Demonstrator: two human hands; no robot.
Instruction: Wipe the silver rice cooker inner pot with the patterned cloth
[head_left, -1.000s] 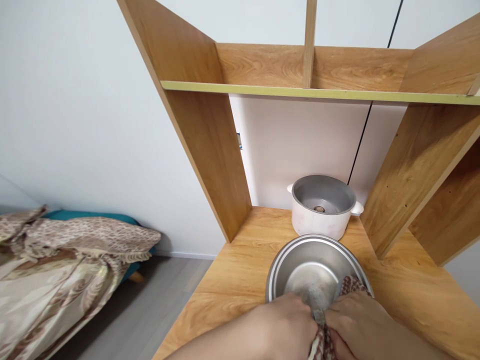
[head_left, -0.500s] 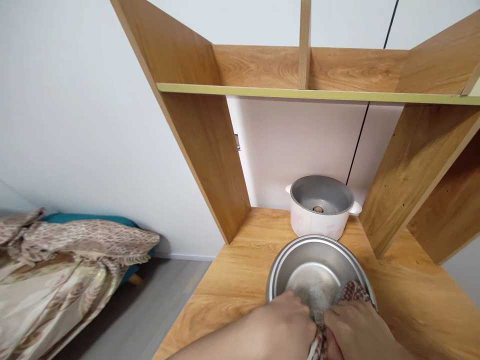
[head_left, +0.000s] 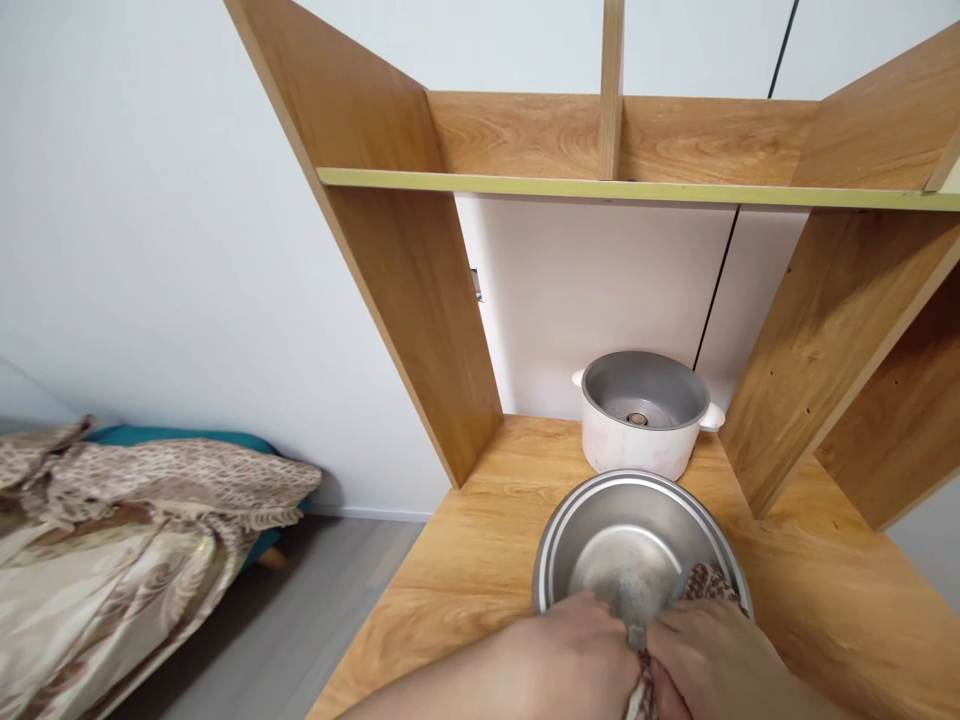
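Note:
A brown and white patterned cloth is bunched between my two hands, over the near side of a round metal bowl. My left hand is closed on the cloth, its knuckles over the bowl's near left rim. My right hand grips it too, and part of the cloth sticks out beyond the knuckles against the bowl's right inner wall. A cloudy wet patch shows inside the bowl. Both sets of fingertips are mostly hidden.
Behind the bowl stands a white cooker base with a grey inside and two side handles. Wooden uprights and a shelf rise around the wooden tabletop. A patterned cover lies over teal furniture at the left.
My hands have shifted slightly down toward me, still closed on the cloth. The clear streak between them over the bowl looks shorter. The bowl and cooker base have stayed in place.

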